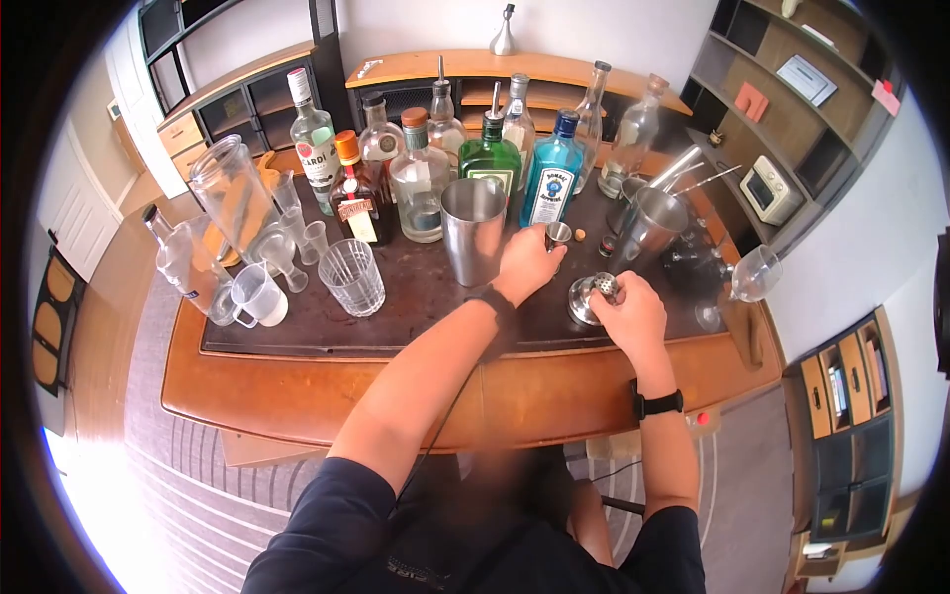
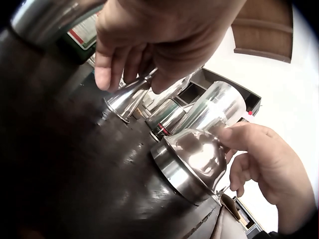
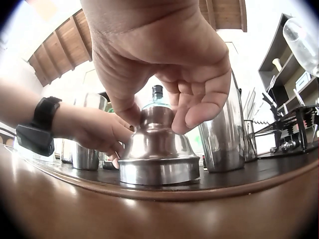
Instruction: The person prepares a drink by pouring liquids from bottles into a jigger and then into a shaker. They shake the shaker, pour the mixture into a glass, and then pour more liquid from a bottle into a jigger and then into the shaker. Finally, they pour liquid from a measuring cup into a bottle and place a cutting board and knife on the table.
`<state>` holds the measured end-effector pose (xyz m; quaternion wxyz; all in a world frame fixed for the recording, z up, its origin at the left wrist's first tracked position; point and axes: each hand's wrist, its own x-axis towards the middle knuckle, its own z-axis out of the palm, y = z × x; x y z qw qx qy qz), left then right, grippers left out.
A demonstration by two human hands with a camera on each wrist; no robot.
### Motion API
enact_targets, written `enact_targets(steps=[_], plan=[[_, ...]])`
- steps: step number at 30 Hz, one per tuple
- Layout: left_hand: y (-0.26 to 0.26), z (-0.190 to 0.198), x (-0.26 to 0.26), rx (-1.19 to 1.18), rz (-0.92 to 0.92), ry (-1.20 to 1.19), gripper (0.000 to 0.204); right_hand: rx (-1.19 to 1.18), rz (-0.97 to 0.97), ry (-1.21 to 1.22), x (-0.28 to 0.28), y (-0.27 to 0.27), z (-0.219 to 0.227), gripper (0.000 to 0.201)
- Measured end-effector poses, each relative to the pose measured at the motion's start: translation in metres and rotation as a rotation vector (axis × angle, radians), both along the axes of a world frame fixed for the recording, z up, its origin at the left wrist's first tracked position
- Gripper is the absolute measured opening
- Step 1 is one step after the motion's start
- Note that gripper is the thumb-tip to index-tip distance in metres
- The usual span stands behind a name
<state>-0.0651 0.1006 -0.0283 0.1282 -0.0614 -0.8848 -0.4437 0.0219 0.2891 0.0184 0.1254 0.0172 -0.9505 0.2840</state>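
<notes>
My left hand [image 1: 527, 265] is beside the blue gin bottle [image 1: 553, 170], its thumb and fingers around a small steel jigger [image 2: 128, 101]. The jigger's lower rim is right at the dark mat in the left wrist view. With my right hand [image 1: 633, 315] I pinch the neck of a steel shaker top [image 3: 159, 144], which sits wide side down on the mat near the table's front edge. Its perforated strainer [image 1: 606, 286] faces up between the fingers in the head view. A tall steel shaker tin [image 1: 473, 233] stands left of my left hand.
Several bottles line the back, including a green bottle [image 1: 490, 158]. Left are a cut-glass tumbler [image 1: 352, 279], a measuring cup [image 1: 260, 297] and a glass pitcher [image 1: 236, 188]. Another steel tin [image 1: 650, 230] holds bar tools at the right, near a wine glass [image 1: 757, 272].
</notes>
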Motion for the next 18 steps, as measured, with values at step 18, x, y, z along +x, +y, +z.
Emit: enact_targets(steps=[18], plan=[[0.008, -0.007, 0.008, -0.007, 0.069, 0.061, 0.065, 0.057, 0.064, 0.241, -0.010, 0.006, -0.028, 0.033]])
